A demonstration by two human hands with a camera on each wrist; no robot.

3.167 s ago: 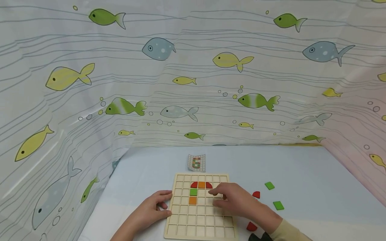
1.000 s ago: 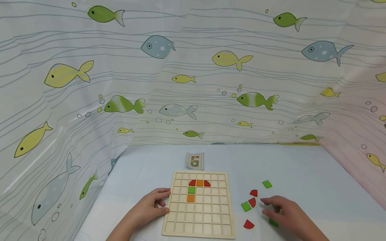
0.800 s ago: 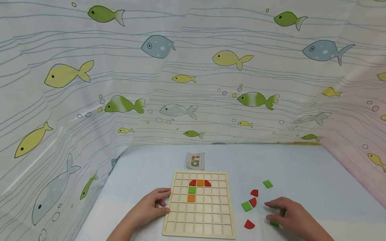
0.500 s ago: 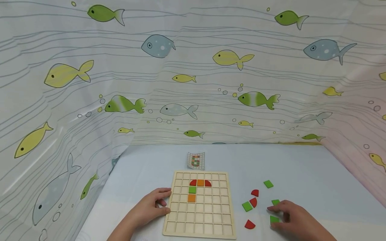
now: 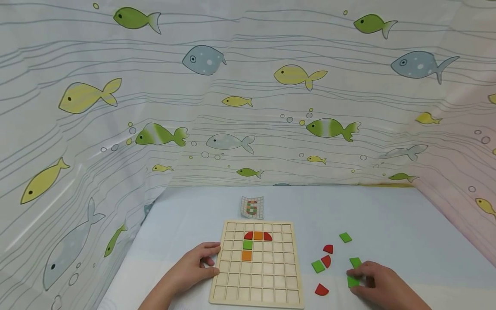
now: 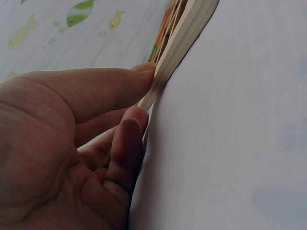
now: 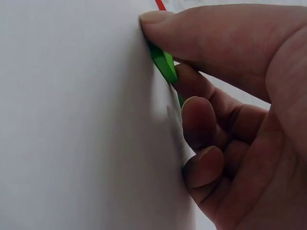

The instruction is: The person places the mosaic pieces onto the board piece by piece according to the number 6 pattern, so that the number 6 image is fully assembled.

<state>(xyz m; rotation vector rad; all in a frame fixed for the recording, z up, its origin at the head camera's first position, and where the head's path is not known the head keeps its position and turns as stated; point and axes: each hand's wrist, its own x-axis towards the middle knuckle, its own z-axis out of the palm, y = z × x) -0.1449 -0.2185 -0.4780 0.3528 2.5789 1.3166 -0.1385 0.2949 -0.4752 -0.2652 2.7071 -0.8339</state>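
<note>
A wooden grid board (image 5: 234,292) lies in front of the person, with red quarter-circles, an orange square and a green square among the pieces set in its cells. My left hand (image 5: 195,265) holds the board's left edge; the left wrist view has thumb and fingertips right at the wooden rim (image 6: 180,45). To the right of the board, my right hand (image 5: 377,282) pinches a green square tile (image 5: 352,282) across its sides between thumb and forefinger. In the right wrist view the tile's green edge (image 7: 164,64) shows beside the thumb, with the other fingers curled.
Another green tile (image 5: 355,261) lies just beyond the right hand. Loose red quarter-circles (image 5: 321,289) and further green tiles (image 5: 317,266) are between board and hand. A small pattern card (image 5: 252,207) stands behind the board. A fish-print curtain (image 5: 263,120) encloses the table.
My right hand has left the board and come to the loose tiles on the right, where its fingers have closed onto a green tile. The left hand stays at the board's edge.
</note>
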